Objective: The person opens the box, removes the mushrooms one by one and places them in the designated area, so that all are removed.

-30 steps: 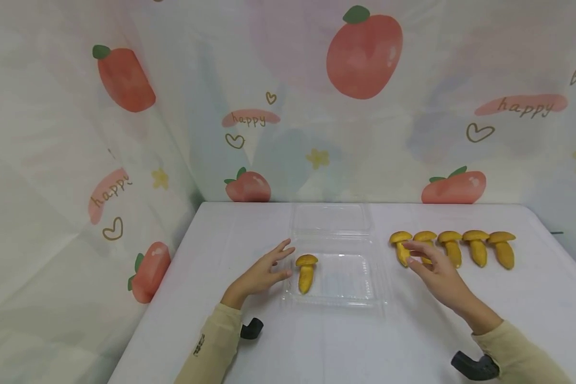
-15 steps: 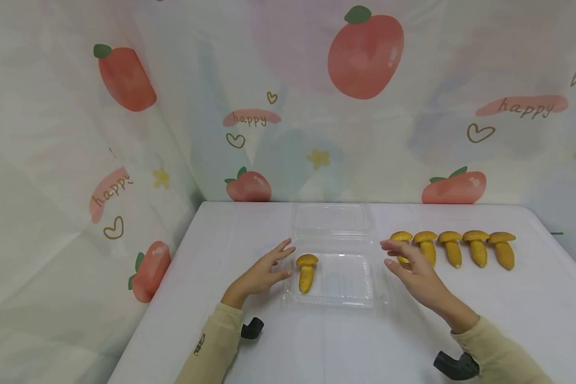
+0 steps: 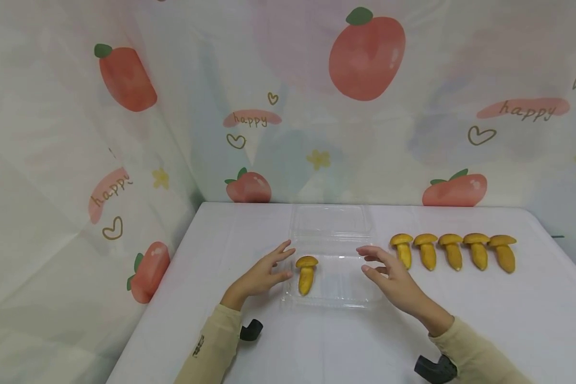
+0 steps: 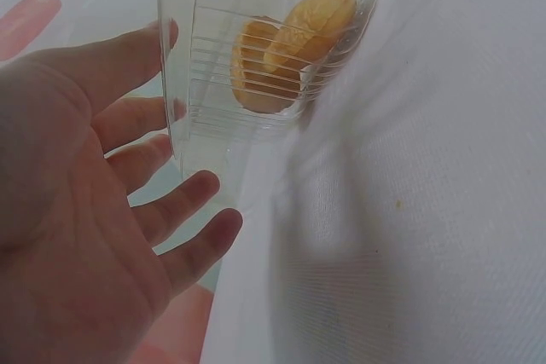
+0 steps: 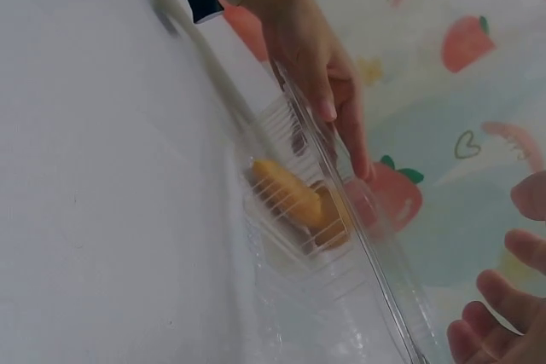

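A clear plastic clamshell box (image 3: 341, 277) lies on the table with its lid (image 3: 331, 220) folded back. One yellow-brown mushroom (image 3: 306, 276) rests in its left part; through the box wall the same mushroom (image 4: 311, 23) appears in the left wrist view. My left hand (image 3: 261, 277) is at the box's left edge, fingers spread, thumb and fingertips by the rim; whether they touch it I cannot tell. At the right edge my right hand (image 3: 398, 282) hovers with fingers apart and holds nothing. Several similar mushrooms (image 3: 452, 253) lie in a row further right.
A white cloth covers the table (image 3: 288, 346). Behind and to the left hangs a fruit-printed curtain (image 3: 297, 64). A black wrist device (image 3: 252, 330) sits under the left sleeve, and another black device (image 3: 434, 369) under the right one.
My right hand has moved left from the near end of the mushroom row to the box's right edge, with nothing in it. My left hand and the mushrooms have stayed in place.
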`<state>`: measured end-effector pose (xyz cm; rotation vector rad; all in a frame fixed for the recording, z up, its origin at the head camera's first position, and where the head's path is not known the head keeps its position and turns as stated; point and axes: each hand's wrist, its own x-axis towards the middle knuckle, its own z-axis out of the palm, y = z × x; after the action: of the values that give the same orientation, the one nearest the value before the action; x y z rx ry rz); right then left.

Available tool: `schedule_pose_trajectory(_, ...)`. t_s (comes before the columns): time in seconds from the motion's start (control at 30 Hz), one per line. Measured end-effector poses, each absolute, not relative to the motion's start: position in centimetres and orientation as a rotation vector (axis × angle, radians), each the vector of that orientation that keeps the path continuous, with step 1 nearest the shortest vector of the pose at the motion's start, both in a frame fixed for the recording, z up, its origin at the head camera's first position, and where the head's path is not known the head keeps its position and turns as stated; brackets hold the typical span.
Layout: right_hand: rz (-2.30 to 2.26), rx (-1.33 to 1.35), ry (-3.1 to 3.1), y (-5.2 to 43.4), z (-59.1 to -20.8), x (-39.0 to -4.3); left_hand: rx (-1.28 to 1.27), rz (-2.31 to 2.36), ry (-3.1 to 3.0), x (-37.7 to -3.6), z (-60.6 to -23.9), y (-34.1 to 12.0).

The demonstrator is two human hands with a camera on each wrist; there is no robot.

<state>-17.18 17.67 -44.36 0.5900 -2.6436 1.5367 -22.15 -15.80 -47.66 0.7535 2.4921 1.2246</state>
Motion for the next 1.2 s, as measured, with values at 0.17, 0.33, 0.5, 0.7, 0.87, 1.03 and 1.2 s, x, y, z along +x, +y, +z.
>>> schedule_pose_trajectory(0.17, 1.594, 0.608, -2.655, 16.6, -44.6, -17.5, 0.744, 1.213, 2.500, -22.1, -47.7, -15.8)
schedule_pose_trajectory(0.33, 1.622, 0.620, -2.651, 15.5, -44.8, -18.0, 0.747, 1.208, 2.509, -22.2, -47.8, -15.9)
schedule_pose_trajectory(0.5, 1.681, 0.636, -2.643, 14.5, -45.3, -18.4, 0.752, 1.200, 2.510, -22.3, -47.9, -15.9)
schedule_pose_trajectory(0.7, 1.747, 0.675, -2.630, 13.2, -45.9, -18.7, 0.773, 1.209, 2.495, -22.5, -48.1, -16.0)
schedule_pose_trajectory(0.87, 1.750, 0.688, -2.651, 11.7, -46.2, -19.1, 0.759, 1.209, 2.502, -22.4, -47.9, -16.1)
schedule_pose_trajectory(1.03, 1.736, 0.691, -2.677, 10.5, -46.7, -19.8, 0.761, 1.215, 2.497, -22.3, -47.8, -16.0)
schedule_pose_trajectory(1.2, 1.746, 0.668, -2.755, 9.7, -47.3, -20.5, 0.756, 1.210, 2.499, -22.3, -47.9, -16.0)
